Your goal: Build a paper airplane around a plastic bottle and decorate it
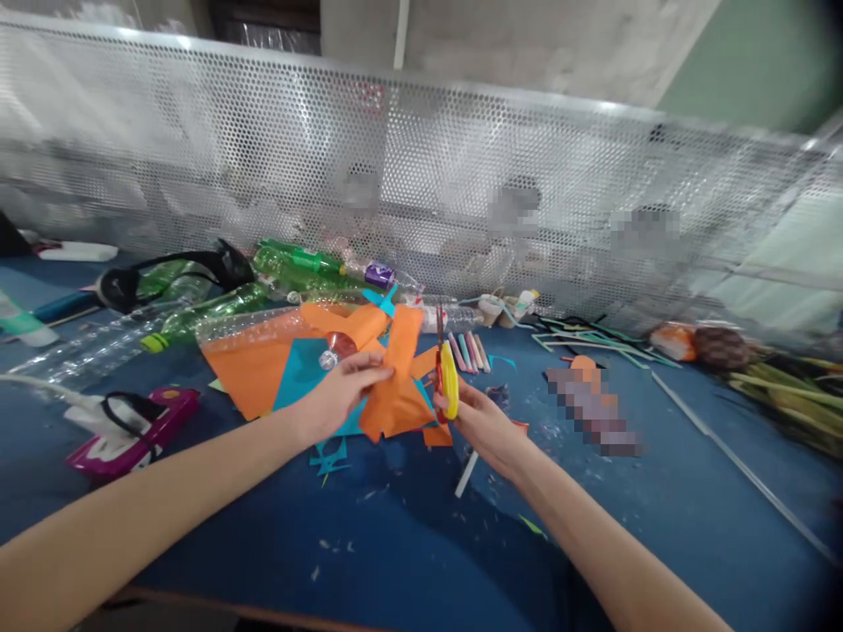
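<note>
While the left hand [352, 386] pinches orange paper [400, 377] above the tabletop [369, 544], the right hand [484, 421] grips scissors [450, 382] beside it. The paper looks partly cut, blue scraps [329, 456] lying nearby; how much remains is unclear. Its long axis runs near upright, top leaning right; the blades [441, 323] point away.

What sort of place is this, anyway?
Probably a craft workspace: the right hand holds scissors, the left hand holds orange paper, and plastic bottles lie on the blue table.

A magenta power strip [174, 411] left of green plastic bottles [283, 262], perforated metal screen [448, 167] behind.
</note>
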{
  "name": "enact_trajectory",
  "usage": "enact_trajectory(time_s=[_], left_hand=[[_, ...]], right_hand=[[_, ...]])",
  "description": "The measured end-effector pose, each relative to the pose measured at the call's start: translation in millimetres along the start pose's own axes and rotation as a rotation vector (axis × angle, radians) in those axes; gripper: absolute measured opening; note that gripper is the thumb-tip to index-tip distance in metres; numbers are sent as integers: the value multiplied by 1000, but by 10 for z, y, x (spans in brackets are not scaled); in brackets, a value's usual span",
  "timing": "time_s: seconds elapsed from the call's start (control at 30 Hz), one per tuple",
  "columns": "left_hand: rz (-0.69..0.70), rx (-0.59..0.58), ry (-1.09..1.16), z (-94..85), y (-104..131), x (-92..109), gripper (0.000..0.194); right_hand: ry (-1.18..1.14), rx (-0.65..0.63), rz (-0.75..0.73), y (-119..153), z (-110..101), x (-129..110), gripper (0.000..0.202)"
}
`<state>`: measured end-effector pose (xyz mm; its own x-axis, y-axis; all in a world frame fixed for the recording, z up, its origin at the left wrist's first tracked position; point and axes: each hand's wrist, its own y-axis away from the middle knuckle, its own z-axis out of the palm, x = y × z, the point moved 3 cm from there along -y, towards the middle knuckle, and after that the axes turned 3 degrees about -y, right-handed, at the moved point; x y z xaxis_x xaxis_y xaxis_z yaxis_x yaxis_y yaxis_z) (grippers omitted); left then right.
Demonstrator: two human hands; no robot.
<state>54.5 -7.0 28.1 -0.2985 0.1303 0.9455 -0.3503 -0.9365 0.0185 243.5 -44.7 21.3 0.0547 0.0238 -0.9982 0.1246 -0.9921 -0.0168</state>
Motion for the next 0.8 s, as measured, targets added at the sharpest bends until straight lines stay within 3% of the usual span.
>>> enact_trajectory(time_s=[0.1, 0.27, 0.43, 0.57, 0.8], left_hand=[[59, 104, 73, 76, -178, -17, 19], [127, 126, 91, 119, -278, -109, 24], [168, 86, 90, 121, -170, -77, 20], [208, 21, -1, 214, -17, 52, 16], [288, -5, -135, 297, 137, 159, 14]], right_hand=[[-114, -11, -1, 34, 56, 56, 39], [-141, -134, -11, 120, 143, 94, 40], [-18, -261, -76, 203, 159, 60, 51], [162, -239, -132, 299, 172, -17, 43], [458, -217, -222, 385, 228, -145, 46]])
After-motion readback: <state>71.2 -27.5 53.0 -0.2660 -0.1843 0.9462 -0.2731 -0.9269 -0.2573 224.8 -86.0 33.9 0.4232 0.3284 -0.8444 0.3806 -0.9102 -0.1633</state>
